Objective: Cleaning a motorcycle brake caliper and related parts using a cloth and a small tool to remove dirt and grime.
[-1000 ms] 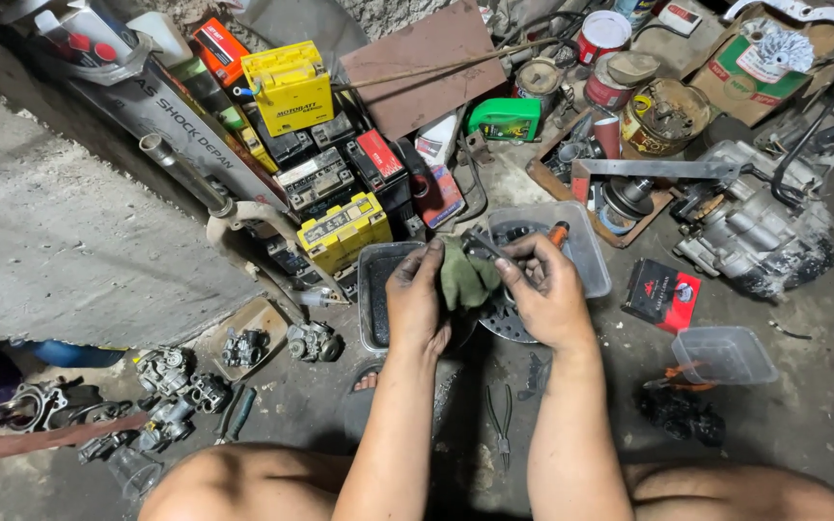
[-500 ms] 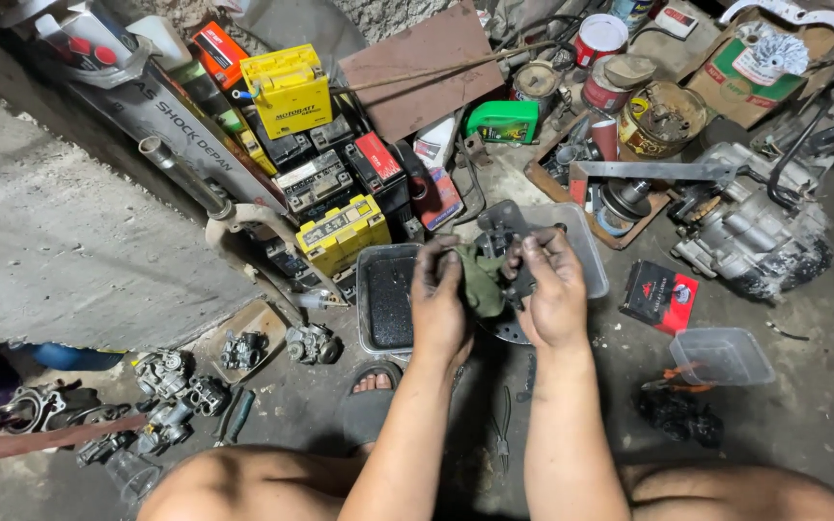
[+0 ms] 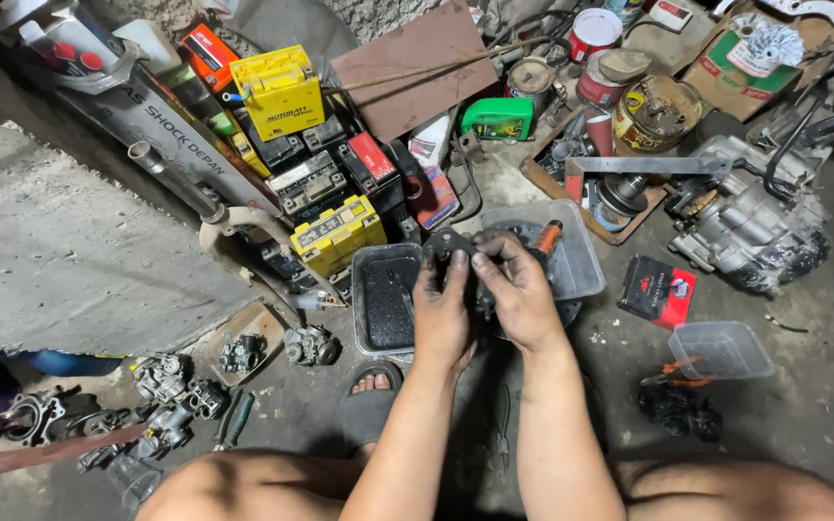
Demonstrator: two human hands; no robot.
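Black metal part (image 3: 458, 253) gripped between left hand (image 3: 443, 314) and right hand (image 3: 518, 297), above crowded trays (image 3: 388, 304).

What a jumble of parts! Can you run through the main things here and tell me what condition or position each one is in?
Left hand: gripping a dark, greasy part.
Right hand: gripping the same part.
Dark part: held above the containers, off the floor.
Dark tray: open, black inside.
Clear tub: open, holds an orange-handled tool.
Small clear tub: open, looks empty.
Engine block: lying on the floor, grimy.
Pliers: flat on the floor.
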